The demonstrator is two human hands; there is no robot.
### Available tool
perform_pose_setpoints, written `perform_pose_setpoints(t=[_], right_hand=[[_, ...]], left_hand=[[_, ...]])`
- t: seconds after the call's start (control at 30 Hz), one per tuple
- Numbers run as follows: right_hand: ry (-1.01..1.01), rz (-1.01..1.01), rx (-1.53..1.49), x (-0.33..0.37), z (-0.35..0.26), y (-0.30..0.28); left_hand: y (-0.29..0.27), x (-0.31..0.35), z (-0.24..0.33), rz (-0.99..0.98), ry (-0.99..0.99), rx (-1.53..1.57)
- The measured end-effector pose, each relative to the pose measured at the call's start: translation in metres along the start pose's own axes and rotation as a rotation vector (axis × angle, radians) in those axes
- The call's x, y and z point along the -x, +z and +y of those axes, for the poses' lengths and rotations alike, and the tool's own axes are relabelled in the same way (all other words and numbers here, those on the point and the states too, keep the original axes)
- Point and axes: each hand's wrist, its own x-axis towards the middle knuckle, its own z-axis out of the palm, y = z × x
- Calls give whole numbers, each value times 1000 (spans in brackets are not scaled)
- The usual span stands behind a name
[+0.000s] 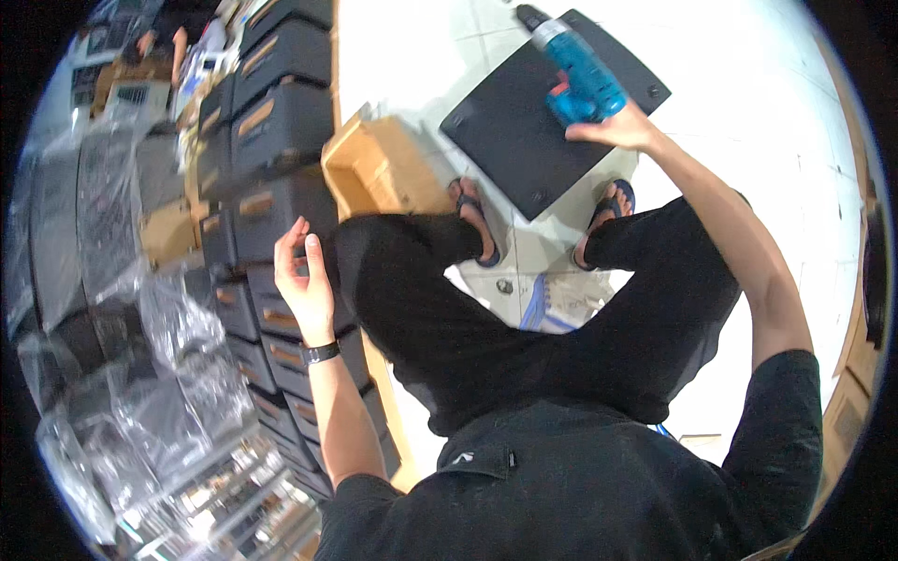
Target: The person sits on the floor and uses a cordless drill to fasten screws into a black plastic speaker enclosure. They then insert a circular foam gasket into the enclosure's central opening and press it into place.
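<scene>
My right hand (617,127) is wrapped round the teal cordless drill (587,72), whose black chuck points up and to the left. The drill is over a flat black panel (524,122) lying on the floor just beyond my feet, with small round fittings near its corners. Off to the left, beside my knee, my left hand (306,280) is raised with its fingers apart and slightly bent, holding nothing. An open cardboard box (379,168) sits near that hand, beside my left foot.
Stacked black cases (281,122) with tan slots line the left side. Behind them stand plastic-wrapped goods (103,215). A clear plastic bag (572,297) lies on the tiles between my legs. Another person (178,42) is far off at upper left.
</scene>
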Motion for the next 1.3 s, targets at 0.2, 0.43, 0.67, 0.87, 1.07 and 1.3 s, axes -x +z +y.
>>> perform_pose_setpoints(t=[0.2, 0.43, 0.67, 0.87, 1.07, 1.3], right_hand=[[255, 599, -447, -35, -57, 55], [263, 645, -334, -11, -43, 40], [347, 630, -435, 137, -237, 8], [483, 663, -328, 270, -376, 51], [637, 717, -244, 319, -440, 93], [500, 649, -319, 364, -410, 132]], left_hand=[[-64, 202, -134, 114, -398, -37], [-36, 388, -265, -177, -775, -91], [35, 416, -342, -441, -696, -32], [99, 321, -295, -353, -857, 423], [68, 186, -268, -158, -795, 875], [-8, -6, -40, 291, -31, 1009]])
